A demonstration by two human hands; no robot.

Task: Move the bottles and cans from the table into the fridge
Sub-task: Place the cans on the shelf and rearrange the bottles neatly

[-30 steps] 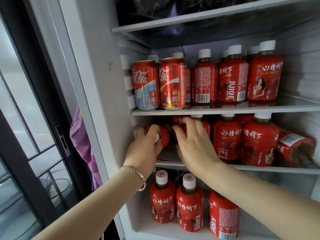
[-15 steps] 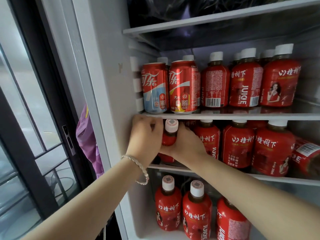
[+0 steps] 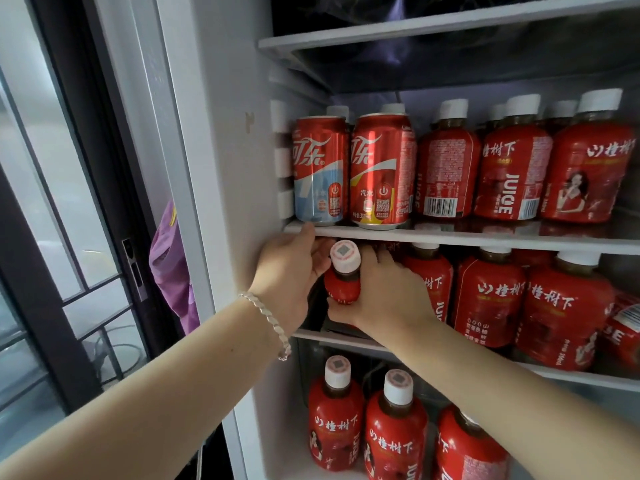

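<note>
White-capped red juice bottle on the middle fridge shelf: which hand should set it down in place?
Right, probably. The right hand wraps the body of the white-capped red juice bottle, low, near the middle shelf; the left hand holds only its neck by the cap.

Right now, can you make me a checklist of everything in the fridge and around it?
Surface: white shelf, packed with red bottles; a tipped bottle lies far right.
Job's things: bottle held at the shelf's left end, cap up; two cans on the shelf above.
Clutter: purple cloth left of the fridge; dark bag on top.
Hands: right hand grips the bottle's body; left hand curls at its neck.
Cables: dark loop behind the glass, maybe a cable.
Surroundings: glass door, dark frame, on the left.
</note>
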